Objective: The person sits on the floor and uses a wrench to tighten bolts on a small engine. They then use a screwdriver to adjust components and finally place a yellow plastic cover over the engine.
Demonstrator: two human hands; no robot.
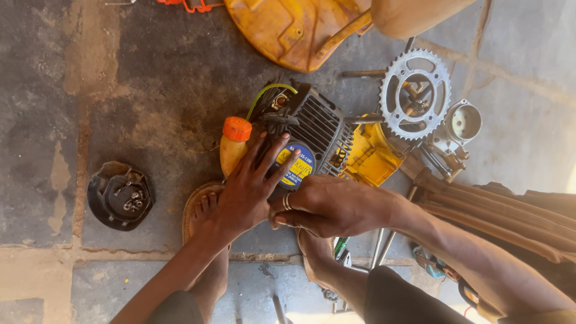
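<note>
Concrete floor (150,72): 1 engine (315,132) (black, finned), 2 hands (246,192) (327,207) touching, 1 sprocket (415,94).

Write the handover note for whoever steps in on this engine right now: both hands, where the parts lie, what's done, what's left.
Left hand: flat, fingers spread on the small engine, holding nothing.
Right hand: closed at the engine's near edge; what it grips is hidden.
Engine sits on the concrete floor between the feet, orange-capped bottle touching its left side.
Sprocket and loose metal parts lie to the right, black round cover far left.
Done: engine appears partly stripped.
Left: whatever the right hand is working on; cannot tell.
</note>
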